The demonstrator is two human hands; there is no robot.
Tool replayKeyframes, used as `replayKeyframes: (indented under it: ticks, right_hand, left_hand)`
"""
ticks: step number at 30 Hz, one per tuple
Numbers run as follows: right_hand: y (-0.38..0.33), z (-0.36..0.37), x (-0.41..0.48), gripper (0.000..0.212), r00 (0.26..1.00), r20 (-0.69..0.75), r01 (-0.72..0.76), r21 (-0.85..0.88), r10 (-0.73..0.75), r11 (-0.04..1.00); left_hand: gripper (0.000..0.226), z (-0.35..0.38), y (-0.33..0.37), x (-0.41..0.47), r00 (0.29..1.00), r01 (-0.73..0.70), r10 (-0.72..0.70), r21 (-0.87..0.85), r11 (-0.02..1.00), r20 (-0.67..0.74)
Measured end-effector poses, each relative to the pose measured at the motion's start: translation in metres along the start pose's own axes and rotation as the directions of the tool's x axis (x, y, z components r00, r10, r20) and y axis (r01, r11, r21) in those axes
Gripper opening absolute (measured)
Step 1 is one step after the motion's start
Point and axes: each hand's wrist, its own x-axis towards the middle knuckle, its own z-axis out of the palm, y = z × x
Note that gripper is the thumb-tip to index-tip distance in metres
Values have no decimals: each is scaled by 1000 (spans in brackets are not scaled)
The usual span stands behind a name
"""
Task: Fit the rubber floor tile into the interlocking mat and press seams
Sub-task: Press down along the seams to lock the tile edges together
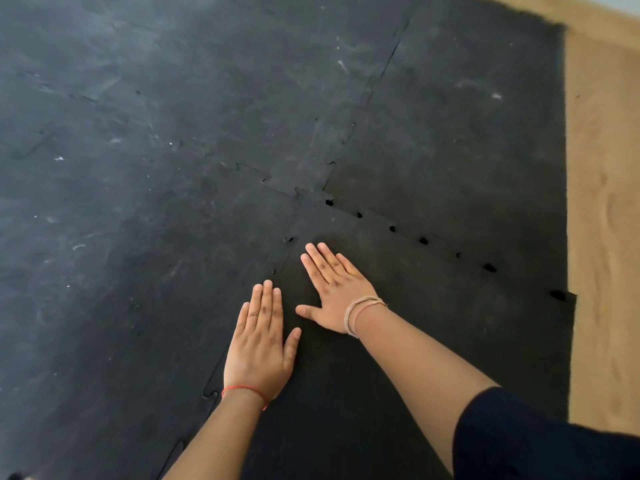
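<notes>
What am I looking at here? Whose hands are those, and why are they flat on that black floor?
This one picture comes from a camera worn on a person's head, looking down, so you see their own arms. The left hand and the right hand lie flat, fingers spread a little, holding nothing. They press on a black rubber floor tile that joins a big interlocking mat like a puzzle piece. The left hand sits along one seam. Another seam past the right hand shows small dark gaps, so it may not be pushed down fully. The tan strip on the right is bare wooden floor.
</notes>
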Motion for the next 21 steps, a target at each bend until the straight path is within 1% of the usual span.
replayKeyframes:
  ticks: [3,5,6,7,8,9,10,11,13,16,18,19,21]
  right_hand:
    - [-1,3,0,84,1000,-6,-6,-9,6,1000]
    - [-2,5,0,83,1000,-21,-8,-2,8,1000]
    - [-2,5,-1,83,999,-34,-13,4,13,1000]
    - [-2,2,-2,82,999,-38,-25,17,25,1000]
    - [-3,-3,-4,81,999,-21,-37,28,37,999]
    - [-7,-11,-7,81,999,18,-48,18,48,999]
    - [-11,-17,-8,82,996,57,-66,-14,67,998]
    - [-16,-21,-9,83,992,91,-86,-56,91,995]
    - [-19,-28,-8,84,986,129,-92,-98,104,991]
    - [-13,-24,-7,84,994,97,-54,-34,57,998]
    - [-6,-15,-8,85,1000,20,-2,21,1,1000]
    - [-2,-9,-10,85,999,-46,8,48,-6,999]
    - [3,7,-12,82,978,-202,-39,75,54,996]
  left_hand:
    - [77,1,0,0,1000,-1,1,7,1000,30]
    - [77,-7,-1,1,994,-18,14,37,999,105]
    - [76,-15,-3,3,987,-50,37,77,996,159]
    - [76,-29,-6,10,966,-99,64,129,987,249]
    - [75,-50,-9,17,926,-143,64,189,972,371]
    - [72,-75,-11,23,876,-171,32,249,953,481]
    - [70,-97,-11,31,844,-193,2,300,934,536]
    - [68,-118,-12,38,830,-221,-6,339,914,558]
    - [67,-142,-15,44,839,-270,37,356,895,543]
    - [65,-139,-28,43,873,-272,92,320,908,480]
    - [63,-117,-38,46,902,-242,105,286,927,420]
    - [63,-104,-39,50,914,-224,113,254,941,389]
    - [61,-77,-33,63,940,-218,160,169,961,302]
